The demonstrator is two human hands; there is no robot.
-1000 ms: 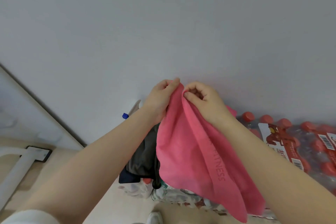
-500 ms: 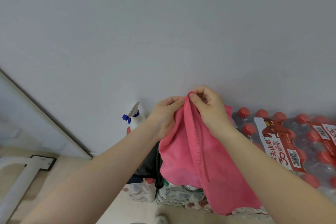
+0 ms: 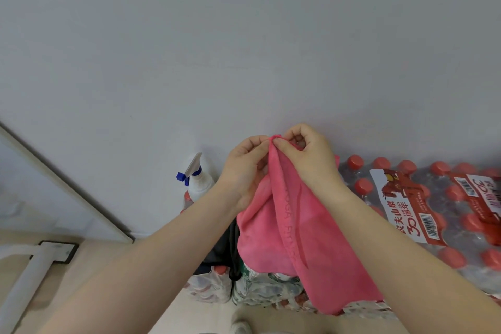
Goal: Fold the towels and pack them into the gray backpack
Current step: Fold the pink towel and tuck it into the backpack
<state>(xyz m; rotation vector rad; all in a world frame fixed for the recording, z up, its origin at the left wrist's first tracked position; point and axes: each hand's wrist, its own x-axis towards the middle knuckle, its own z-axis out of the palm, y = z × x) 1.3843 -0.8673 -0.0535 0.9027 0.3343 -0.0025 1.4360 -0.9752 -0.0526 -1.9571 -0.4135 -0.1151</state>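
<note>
A pink towel [image 3: 287, 230] with pale lettering hangs in the air in front of a grey wall, folded lengthwise. My left hand [image 3: 244, 168] and my right hand [image 3: 306, 154] are close together at its top and pinch the upper corners between fingers and thumbs. A dark grey fabric thing [image 3: 222, 252], possibly the backpack, shows just behind my left forearm and is mostly hidden.
Shrink-wrapped packs of red-capped water bottles [image 3: 433, 214] fill the right side below the wall. A white spray bottle [image 3: 198, 184] with a blue nozzle stands left of my hands. A white frame [image 3: 24, 274] lies on the pale floor at the lower left.
Both hands have come lower in the view and stay together at the towel's top. The spray bottle and more of the bottle packs have come into sight.
</note>
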